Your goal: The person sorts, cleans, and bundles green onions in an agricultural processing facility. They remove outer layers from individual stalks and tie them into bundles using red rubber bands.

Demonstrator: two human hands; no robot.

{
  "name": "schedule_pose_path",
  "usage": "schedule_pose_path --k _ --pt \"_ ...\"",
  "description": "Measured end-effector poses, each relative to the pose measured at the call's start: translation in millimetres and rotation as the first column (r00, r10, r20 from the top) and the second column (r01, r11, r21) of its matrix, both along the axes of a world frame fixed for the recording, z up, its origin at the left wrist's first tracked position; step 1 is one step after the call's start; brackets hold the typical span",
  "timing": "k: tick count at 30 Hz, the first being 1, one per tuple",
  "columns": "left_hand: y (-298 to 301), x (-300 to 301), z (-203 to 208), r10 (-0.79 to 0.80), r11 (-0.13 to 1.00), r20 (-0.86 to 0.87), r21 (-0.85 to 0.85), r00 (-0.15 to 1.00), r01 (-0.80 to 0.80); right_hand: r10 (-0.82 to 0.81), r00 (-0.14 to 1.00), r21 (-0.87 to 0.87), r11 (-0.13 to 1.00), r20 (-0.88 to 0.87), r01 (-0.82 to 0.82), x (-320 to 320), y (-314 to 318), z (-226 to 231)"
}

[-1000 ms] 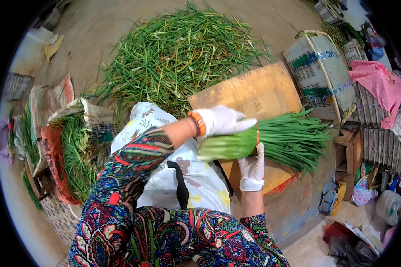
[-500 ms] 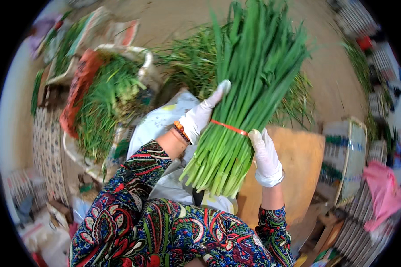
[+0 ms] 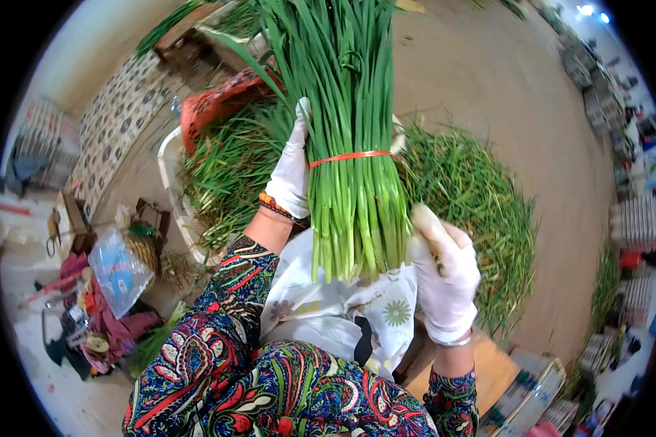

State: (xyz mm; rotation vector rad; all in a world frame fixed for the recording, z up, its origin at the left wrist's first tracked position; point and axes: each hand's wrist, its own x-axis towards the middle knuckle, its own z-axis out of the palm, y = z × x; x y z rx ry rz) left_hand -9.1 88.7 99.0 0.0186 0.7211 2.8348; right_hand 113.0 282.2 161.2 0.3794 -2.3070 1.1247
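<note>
A thick bundle of garlic chives (image 3: 350,138) lies upright in front of me, leaves pointing away and pale cut stalks toward my body. An orange-red band (image 3: 353,156) wraps its stalks. My left hand (image 3: 291,171), in a white glove, grips the bundle from its left side; the thumb shows along the leaves and the other fingers are hidden behind. My right hand (image 3: 448,280), also gloved, is beside the stalk ends on the right. Its fingers are curled in, with the tips close to the outermost stalks; what they hold, if anything, is hidden.
A flowered white apron (image 3: 306,291) covers my lap. At left, a white-rimmed basket (image 3: 173,182) holds loose greens beside orange netting (image 3: 222,105). A heap of greens (image 3: 474,218) lies at right on the floor, behind a wooden board (image 3: 481,368). Cloths and bags (image 3: 116,291) lie farther left.
The bundle has swung to the left and stands straighter. My right hand has come off the band and moved down beside the stalk ends, its fingers now curled. The view has turned.
</note>
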Motion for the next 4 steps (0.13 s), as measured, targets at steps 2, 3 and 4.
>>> schedule_pose_path --k 2,3,4 --pt "-4.9 3.1 7.1 0.203 0.974 -0.035 -0.097 0.979 -0.205 0.114 0.993 0.223 0.969 -0.029 -0.105 -35.3 -23.6 10.9" --pt "-15.7 3.8 10.1 0.265 0.950 -0.059 -0.155 0.962 -0.271 0.170 0.985 0.333 0.927 0.039 -0.173 -47.9 -34.2 13.3" --pt "-24.0 6.5 11.4 0.295 0.942 -0.056 -0.148 0.954 -0.300 0.205 0.972 0.441 0.866 0.116 -0.235 -56.1 -43.8 14.3"
